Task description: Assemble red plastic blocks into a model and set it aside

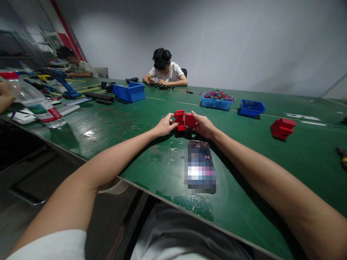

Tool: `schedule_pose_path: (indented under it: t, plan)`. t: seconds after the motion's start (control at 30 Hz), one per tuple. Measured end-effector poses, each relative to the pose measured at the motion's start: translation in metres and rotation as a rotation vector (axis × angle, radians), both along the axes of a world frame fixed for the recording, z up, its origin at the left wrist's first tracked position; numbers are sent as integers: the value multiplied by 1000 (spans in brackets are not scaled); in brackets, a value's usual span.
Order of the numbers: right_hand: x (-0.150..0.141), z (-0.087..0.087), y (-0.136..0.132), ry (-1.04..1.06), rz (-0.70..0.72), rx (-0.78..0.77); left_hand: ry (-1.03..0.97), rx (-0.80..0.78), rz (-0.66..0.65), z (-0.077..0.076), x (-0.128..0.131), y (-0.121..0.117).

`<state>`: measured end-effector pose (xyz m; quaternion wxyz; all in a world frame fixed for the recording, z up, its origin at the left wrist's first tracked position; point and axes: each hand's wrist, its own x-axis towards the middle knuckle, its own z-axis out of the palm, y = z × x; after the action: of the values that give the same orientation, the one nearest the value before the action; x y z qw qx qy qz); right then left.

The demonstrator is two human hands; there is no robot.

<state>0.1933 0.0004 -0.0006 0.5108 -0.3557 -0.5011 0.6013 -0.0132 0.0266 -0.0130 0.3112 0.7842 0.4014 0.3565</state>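
The left hand (165,125) pinches the upright, holed part of a red piece (179,115) between thumb and fingertips, while the right hand (205,125) grips the squarish part (190,120) just beside it; whether these are joined or separate cannot be told. Both lie between the hands, just above or on the table, beyond the phone (201,168). Good handling here probably means light, even fingertip pressure, wrists level, the holed faces turned toward the eyes, and no forcing if the edges bind; forearms resting on the table should steady small turns. The table (244,139) is green, scuffed and shiny in patches. A second red block (282,129) sits to the right; farther off stand a blue bin of tangled coloured wires (217,103) and another blue bin (251,108). On the left are a larger blue bin (129,92), a clear bottle (46,110) and a blue power drill (63,83). A co-worker (173,74) bends over the far side, before a pale wall (244,47).
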Motion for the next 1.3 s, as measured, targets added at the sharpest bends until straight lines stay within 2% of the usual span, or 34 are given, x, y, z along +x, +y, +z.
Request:
schedule_pose_path:
  t: [0.47, 0.83, 1.03, 1.3]
  plan:
    - [2, 1, 3, -2, 24, -66, -18, -3, 29, 0, 0, 0]
    - [3, 5, -4, -5, 127, -8, -16, 15, 22, 3, 0, -4]
    - [6, 1, -1, 37, 119, 24, -11, 28, 22, 2, 0, -3]
    - [8, 8, -4, -122, 139, 114, -68, 17, -9, 5, 1, -6]
